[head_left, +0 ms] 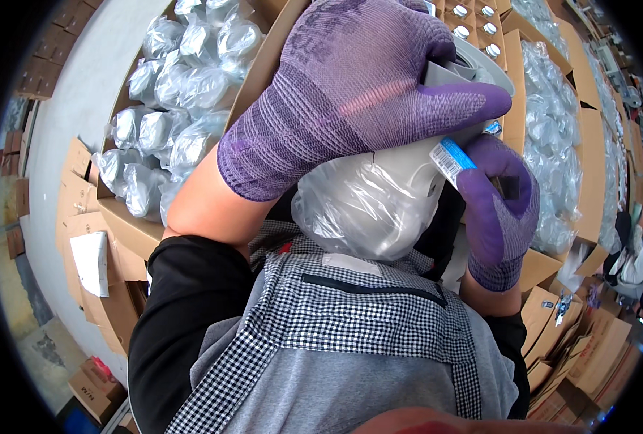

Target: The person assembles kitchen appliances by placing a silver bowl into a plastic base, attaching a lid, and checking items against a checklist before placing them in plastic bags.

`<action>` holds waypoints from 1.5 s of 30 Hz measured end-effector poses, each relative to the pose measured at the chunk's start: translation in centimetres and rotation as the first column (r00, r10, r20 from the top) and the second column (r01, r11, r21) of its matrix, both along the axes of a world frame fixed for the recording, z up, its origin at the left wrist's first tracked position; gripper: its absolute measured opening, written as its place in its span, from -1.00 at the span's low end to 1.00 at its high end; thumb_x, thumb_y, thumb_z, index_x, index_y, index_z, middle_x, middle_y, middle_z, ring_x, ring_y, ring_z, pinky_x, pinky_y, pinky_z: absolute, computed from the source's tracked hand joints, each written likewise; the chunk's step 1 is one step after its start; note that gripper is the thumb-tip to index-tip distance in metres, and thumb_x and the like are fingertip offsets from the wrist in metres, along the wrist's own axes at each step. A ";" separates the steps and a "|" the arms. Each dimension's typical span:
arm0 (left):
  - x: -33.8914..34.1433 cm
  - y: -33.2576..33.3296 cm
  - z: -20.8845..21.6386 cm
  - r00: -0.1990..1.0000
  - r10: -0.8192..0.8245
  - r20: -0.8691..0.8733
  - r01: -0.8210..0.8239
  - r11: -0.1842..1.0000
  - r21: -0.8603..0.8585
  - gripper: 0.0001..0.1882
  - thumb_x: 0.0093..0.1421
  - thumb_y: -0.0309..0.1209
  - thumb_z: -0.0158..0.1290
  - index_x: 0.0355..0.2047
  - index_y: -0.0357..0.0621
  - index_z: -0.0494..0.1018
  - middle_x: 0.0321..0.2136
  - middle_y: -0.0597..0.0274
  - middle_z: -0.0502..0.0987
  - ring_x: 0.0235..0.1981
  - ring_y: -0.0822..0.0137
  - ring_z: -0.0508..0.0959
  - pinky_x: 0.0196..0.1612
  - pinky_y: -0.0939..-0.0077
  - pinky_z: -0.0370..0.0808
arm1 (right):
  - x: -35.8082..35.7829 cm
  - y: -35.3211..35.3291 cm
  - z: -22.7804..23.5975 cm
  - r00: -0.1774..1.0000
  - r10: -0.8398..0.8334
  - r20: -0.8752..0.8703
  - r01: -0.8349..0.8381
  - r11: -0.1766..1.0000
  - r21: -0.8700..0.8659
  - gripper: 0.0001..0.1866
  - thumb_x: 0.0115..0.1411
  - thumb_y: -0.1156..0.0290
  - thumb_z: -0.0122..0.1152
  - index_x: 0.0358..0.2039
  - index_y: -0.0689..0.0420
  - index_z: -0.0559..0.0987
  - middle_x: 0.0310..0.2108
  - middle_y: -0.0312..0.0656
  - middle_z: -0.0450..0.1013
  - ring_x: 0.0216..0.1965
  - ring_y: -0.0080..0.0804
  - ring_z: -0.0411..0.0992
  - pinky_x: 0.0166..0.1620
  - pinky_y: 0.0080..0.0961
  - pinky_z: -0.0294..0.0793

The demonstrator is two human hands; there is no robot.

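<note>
In front of my chest is a rounded white object in a clear plastic bag [379,195]. My left hand [365,79], in a purple knit glove, lies across its upper part, with its thumb stretched to the right and its other fingers mostly hidden over the far side. Beyond that thumb shows a grey part with a round rim [473,61]; whether it belongs to the bagged object I cannot tell. My right hand [500,202], gloved too, has its fingers bent at a white label with a blue end and a barcode [449,160], against the object's right side.
An open carton [130,220] of bagged clear items [169,87] stands at the left. Right of my hands is another carton [589,173] with similar bags [549,137]. White-capped bottles [489,29] sit in a divided box at the top. Flattened cardboard [589,354] leans at lower right.
</note>
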State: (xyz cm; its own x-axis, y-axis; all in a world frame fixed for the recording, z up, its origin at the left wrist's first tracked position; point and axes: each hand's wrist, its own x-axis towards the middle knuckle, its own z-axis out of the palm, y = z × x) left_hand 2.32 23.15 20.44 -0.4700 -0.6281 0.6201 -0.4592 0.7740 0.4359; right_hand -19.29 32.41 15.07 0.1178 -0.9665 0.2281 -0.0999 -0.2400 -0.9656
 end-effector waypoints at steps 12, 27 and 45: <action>-1.4 -2.0 -1.9 0.998 0.027 -0.056 -0.019 0.989 0.150 -0.56 -0.04 -0.11 0.40 -0.33 -0.26 0.71 -0.52 0.11 0.61 -0.46 0.23 0.58 -0.34 0.41 0.46 | -19.4 -15.3 -13.5 0.801 0.248 -0.546 0.126 0.820 0.558 -0.79 0.29 0.25 0.23 -0.21 0.08 0.68 -0.32 -0.25 0.54 -0.29 -0.44 0.45 -0.17 -0.47 0.44; 0.9 -3.0 -1.7 0.983 -0.183 -0.033 0.181 0.982 -0.051 -0.31 0.03 0.13 0.21 -0.14 -0.33 0.65 -0.21 -0.04 0.66 -0.15 0.11 0.66 -0.03 0.28 0.56 | -9.5 -22.5 -8.3 0.316 0.048 -0.948 0.211 0.970 0.120 -0.65 0.29 0.13 0.24 -0.02 0.03 0.66 -0.16 -0.01 0.64 -0.07 -0.25 0.62 0.00 -0.28 0.57; 4.8 -19.5 -26.8 0.576 0.367 0.730 -0.784 0.499 0.368 0.33 -0.15 0.40 0.31 0.38 -0.32 0.09 0.21 -0.07 0.45 0.30 -0.06 0.32 0.33 0.02 0.26 | -2.1 -27.0 -23.9 0.379 0.236 -0.895 -0.069 0.971 0.227 -0.19 0.01 0.19 0.54 0.30 -0.05 0.42 0.23 -0.04 0.28 0.15 -0.10 0.46 0.24 -0.25 0.48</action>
